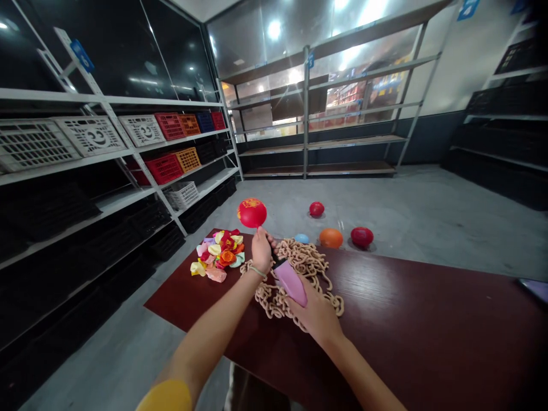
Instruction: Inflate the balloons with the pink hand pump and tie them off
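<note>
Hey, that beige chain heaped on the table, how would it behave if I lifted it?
The beige chain lies in loose, tangled loops, so it would probably hang floppy and drag snagged loops along. Its chunky links look plastic, so likely light for its bulk. Heaped on the table, it seems unlikely to roll.

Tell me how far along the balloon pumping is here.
Done: four inflated balloons lie on the floor. In hand: the left hand pinches a red balloon on the pink pump, held by the right hand. Left: a pile of flat balloons waits on the table.
</note>
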Action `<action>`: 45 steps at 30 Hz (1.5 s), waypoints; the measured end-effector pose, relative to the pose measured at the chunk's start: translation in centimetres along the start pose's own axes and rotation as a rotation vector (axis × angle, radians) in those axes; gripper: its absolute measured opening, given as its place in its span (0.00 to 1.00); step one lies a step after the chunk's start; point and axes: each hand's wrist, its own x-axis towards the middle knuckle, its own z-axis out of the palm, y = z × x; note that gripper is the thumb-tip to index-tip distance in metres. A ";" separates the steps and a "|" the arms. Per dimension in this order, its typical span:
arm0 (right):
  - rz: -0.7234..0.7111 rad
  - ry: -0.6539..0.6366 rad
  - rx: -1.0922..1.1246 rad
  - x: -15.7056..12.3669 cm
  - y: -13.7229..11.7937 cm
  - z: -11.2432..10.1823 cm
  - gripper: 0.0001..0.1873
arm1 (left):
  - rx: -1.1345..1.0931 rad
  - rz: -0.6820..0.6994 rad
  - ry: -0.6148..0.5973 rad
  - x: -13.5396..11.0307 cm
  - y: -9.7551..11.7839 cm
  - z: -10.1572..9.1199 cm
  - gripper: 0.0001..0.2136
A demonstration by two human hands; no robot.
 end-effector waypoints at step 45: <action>-0.026 0.026 0.069 -0.3 -0.5 0.1 0.30 | -0.034 0.049 -0.025 1.3 3.0 -0.4 0.16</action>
